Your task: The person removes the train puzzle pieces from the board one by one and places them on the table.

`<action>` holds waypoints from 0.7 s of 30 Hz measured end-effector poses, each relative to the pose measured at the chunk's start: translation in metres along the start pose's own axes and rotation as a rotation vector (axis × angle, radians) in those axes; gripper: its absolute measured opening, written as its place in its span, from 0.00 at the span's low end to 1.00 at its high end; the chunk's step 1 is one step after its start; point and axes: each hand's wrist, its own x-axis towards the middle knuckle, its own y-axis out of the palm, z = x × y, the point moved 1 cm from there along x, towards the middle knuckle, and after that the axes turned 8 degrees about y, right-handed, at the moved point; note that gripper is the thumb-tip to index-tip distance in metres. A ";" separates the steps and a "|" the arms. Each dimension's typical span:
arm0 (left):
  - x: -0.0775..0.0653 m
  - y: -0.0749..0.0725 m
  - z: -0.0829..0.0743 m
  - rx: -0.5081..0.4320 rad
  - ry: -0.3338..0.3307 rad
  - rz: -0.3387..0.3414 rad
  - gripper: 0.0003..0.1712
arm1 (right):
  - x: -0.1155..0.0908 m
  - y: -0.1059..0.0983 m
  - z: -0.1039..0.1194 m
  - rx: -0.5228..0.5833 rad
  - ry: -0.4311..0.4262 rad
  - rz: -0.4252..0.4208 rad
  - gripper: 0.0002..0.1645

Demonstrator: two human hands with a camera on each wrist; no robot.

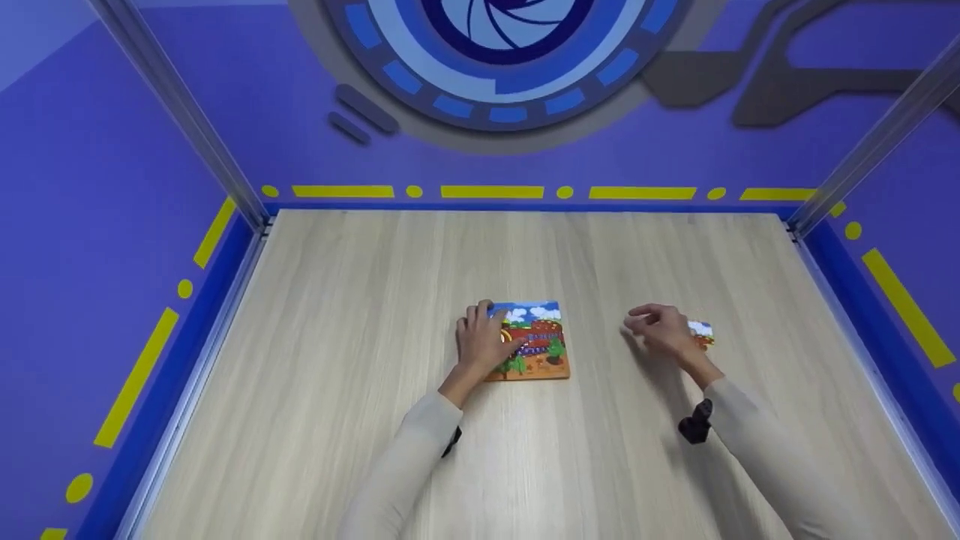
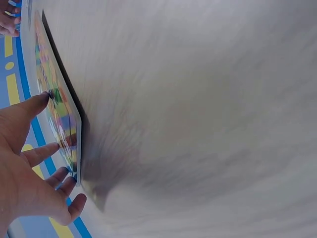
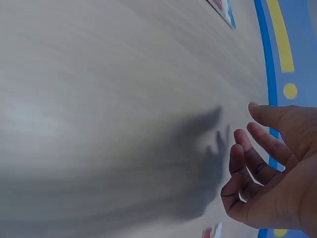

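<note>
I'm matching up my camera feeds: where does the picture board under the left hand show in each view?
Head: the picture board lies below centre, partly covered by the left hand.
Left wrist: left side, seen at a slant.
Right wrist: only a corner, top edge, right of centre.
Shared landmark: yellow wall dashes.

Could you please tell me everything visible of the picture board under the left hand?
The picture board is thin and roughly square, perhaps glossy card or wood. Its print shows blue sky, white clouds, green trees, red shapes and orange ground. It lies face up on the table. The left hand rests on its left side, hiding part of the picture.
</note>
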 end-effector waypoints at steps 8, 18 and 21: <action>0.000 -0.001 0.002 -0.001 -0.012 0.000 0.38 | 0.006 0.040 0.023 0.011 -0.060 0.007 0.19; 0.001 0.000 0.003 -0.016 -0.031 -0.012 0.39 | 0.015 0.081 0.056 0.028 -0.089 0.040 0.15; 0.002 0.000 0.004 -0.010 -0.037 -0.017 0.40 | 0.017 0.092 0.068 0.023 -0.116 0.032 0.13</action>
